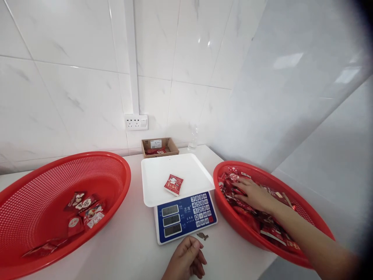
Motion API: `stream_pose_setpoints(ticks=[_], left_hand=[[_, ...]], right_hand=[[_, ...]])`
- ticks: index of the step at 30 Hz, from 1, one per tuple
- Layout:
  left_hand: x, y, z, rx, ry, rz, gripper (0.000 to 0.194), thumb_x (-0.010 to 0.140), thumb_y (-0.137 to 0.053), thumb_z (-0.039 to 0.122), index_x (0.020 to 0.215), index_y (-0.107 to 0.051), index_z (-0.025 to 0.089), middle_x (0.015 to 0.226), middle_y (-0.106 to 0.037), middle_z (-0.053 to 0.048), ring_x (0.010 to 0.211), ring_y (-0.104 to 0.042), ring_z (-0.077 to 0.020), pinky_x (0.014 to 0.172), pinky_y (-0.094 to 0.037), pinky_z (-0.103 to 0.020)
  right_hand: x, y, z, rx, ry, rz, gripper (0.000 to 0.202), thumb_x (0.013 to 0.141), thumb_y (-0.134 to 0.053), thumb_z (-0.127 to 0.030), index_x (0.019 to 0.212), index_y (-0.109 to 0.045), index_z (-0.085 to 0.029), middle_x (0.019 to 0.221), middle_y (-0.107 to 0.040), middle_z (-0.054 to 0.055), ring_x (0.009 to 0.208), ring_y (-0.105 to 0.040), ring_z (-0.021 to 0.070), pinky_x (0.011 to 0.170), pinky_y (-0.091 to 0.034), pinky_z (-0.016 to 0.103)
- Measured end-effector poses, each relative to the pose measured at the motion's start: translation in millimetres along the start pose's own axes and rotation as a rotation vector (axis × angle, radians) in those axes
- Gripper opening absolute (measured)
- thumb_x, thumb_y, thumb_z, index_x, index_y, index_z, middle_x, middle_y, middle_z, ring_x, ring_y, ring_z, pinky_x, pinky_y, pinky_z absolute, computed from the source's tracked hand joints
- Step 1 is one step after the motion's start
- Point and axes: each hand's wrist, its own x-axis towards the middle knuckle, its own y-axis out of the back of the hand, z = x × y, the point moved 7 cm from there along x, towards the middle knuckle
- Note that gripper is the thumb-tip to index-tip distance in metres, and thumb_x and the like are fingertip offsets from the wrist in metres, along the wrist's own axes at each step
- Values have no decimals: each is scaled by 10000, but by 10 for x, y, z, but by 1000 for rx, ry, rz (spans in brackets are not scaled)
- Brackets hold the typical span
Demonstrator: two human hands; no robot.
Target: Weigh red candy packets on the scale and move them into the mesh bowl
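Note:
My right hand (pixel 250 194) reaches into the right red basket (pixel 313 217), fingers spread over a heap of small red packets (pixel 272 231). It touches packets there, and none is visibly gripped. My left hand (pixel 188 256) rests low in front of the digital scale (pixel 186 217), its fingers curled in and nothing visible in them. One red sealed packet (pixel 174 184) with a white printed figure lies on the scale's white tray (pixel 186 165). Several more packets (pixel 86 204) lie in the left red basket (pixel 116 171).
Behind the scale, a small open cardboard box (pixel 160 146) holds red packets. A clear plastic bottle (pixel 192 140) stands beside it. A brown scrap (pixel 203 236) lies on the white table (pixel 122 249). A tiled wall with a socket (pixel 136 122) rises behind.

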Motion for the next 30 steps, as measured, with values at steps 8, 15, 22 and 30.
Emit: stream_pose_setpoints(ticks=[8, 15, 22, 30], left_hand=[[46, 27, -50, -15, 4, -13, 626, 532, -657, 710, 786, -466, 170, 605, -568, 33, 445, -478, -64, 465, -262, -208], [26, 27, -24, -32, 26, 3, 615, 528, -669, 699, 776, -478, 170, 603, -565, 31, 458, -483, -67, 481, -269, -212], [22, 41, -41, -36, 42, 22, 601, 522, -681, 686, 764, -483, 173, 601, -578, 26, 458, -490, -70, 486, -266, -209], [99, 51, -119, -28, 26, 55, 663, 416, -680, 727, 725, -460, 184, 532, -556, 21, 407, -464, -88, 470, -250, -220]], right_hand=[[-133, 12, 173, -139, -39, 12, 404, 871, -318, -256, 1110, -627, -151, 1225, -582, 144, 1109, -549, 277, 927, -429, 392], [-161, 381, 145, 0, -276, 162, 480, 887, -261, -329, 1257, -495, -131, 1073, -667, 176, 961, -629, 331, 765, -474, 437], [-34, 480, 11, 258, -214, 243, 407, 817, -363, -403, 1053, -587, -159, 999, -689, 136, 960, -619, 312, 806, -463, 411], [147, 344, -1069, 687, 135, -133, 372, 791, -473, -512, 888, -640, -193, 884, -707, 42, 859, -640, 246, 781, -483, 343]])
